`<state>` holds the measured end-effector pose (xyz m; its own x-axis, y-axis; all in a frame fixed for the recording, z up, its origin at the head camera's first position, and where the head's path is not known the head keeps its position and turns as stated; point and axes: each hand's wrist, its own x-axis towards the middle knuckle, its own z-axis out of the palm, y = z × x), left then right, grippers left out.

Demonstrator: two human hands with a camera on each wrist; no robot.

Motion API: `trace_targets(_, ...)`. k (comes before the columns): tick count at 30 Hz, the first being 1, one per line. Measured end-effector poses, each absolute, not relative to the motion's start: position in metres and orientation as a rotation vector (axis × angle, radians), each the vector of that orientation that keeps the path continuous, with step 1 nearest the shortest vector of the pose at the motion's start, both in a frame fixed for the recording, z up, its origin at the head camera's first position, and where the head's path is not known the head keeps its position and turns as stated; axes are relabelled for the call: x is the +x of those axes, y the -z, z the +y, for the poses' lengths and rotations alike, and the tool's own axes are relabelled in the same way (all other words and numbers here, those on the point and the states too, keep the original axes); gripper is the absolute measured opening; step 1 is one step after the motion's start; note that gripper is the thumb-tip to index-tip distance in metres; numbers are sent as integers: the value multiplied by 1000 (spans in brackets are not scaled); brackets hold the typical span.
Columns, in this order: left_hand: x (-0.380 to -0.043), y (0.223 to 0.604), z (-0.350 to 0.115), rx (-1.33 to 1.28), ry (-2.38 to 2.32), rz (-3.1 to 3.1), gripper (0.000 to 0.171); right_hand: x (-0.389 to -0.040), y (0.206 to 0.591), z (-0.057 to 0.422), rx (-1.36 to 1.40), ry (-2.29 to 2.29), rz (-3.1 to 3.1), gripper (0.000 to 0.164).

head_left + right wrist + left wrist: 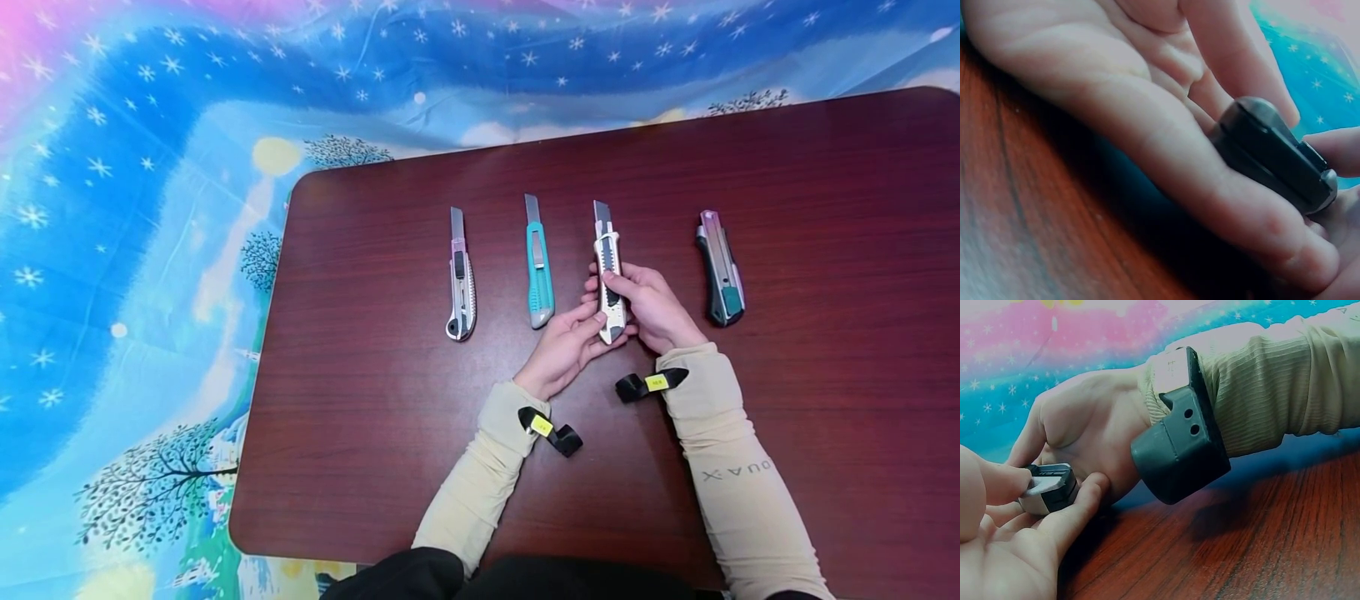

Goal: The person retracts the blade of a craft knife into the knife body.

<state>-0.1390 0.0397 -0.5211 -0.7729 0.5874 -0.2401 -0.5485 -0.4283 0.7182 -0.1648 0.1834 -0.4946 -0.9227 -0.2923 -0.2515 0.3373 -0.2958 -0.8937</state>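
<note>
A white utility knife (611, 308) with its blade out is held between both hands above the table. My left hand (558, 350) grips the dark lower end, thumb on top and fingers underneath. From the other side my right hand (662, 312) holds the body, its thumb lying on the black slider area. In the left wrist view the butt of the utility knife (1047, 487) shows between the two hands. The right wrist view has the dark butt of the utility knife (1266, 150) resting across the left fingers (1210, 181). The undersides of both grips are partly hidden.
Left of the hands lie a teal cutter (540, 279) and a silver cutter (462, 292), blades extended. A dark utility knife (722, 271) with a green part lies to the right. The brown table (360, 417) has a patterned cloth (150, 250) behind it.
</note>
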Motion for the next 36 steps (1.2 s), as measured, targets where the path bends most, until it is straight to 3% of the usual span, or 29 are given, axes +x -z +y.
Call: trace_targets(36, -139, 522, 39, 117, -2211, 1076, 37, -165, 498, 190, -157, 2254, 1486, 43)
